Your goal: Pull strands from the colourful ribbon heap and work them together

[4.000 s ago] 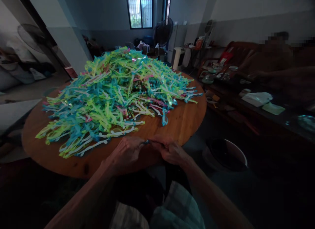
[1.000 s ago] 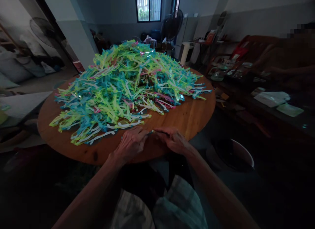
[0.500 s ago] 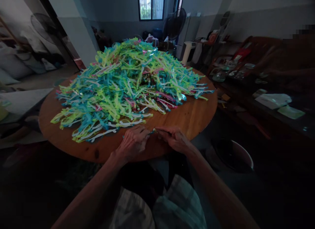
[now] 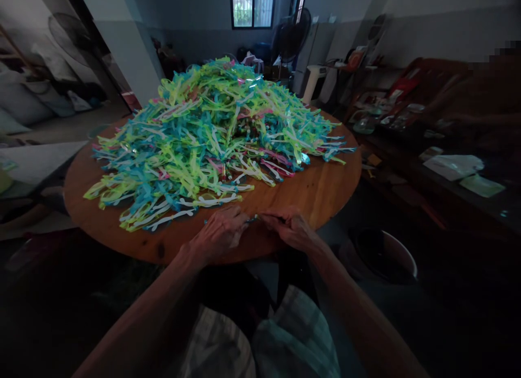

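Close to the near edge of a round wooden table, my left hand is closed around a slim blue plastic piece. One end of it pokes out toward the right, and a bit of blue shows on the hand's other side. Facing it, my right hand has its fingers pinched together near that end; whatever lies in them is too small and dark to name. Beyond both hands rises a large heap of thin plastic pieces, translucent yellow-green, blue, pink and white, tangled together.
A dark bucket with a pale rim stands on the floor to the right. Further right, a low table holds papers and glass jars. Standing fans and a wooden chair are farther back.
My hands stay almost in place. The right fingertips have drawn slightly away from the blue piece's end, leaving a small gap. The view has shifted a little.
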The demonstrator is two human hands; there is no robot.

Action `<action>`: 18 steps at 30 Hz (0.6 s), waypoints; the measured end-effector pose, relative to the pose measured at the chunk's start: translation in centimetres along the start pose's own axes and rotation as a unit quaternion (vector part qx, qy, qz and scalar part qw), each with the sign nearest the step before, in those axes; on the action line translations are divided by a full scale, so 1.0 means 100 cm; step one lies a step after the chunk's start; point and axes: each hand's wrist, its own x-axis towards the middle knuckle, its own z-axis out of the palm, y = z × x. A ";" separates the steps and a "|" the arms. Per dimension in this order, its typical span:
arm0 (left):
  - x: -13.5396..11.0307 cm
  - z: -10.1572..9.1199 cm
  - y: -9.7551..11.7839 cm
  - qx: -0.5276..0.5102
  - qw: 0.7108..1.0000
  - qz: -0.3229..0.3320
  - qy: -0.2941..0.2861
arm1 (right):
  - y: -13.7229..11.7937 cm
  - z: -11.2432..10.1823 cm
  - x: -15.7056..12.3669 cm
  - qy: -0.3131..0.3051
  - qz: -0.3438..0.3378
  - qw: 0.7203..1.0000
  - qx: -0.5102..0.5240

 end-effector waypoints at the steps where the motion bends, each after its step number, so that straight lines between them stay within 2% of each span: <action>1: 0.000 0.000 0.000 0.004 1.000 0.001 -0.006 | 0.000 0.001 0.000 0.003 -0.004 1.000 -0.005; 4: 0.000 0.001 0.000 0.010 1.000 0.005 -0.011 | 0.000 0.003 -0.002 0.006 -0.016 1.000 -0.014; 12: 0.001 0.005 0.002 0.008 0.998 0.037 0.047 | -0.004 0.004 -0.006 0.004 -0.049 0.998 -0.048; 18: -0.004 -0.001 0.005 -0.039 0.995 0.061 0.064 | -0.015 0.002 -0.010 -0.034 -0.064 0.993 -0.092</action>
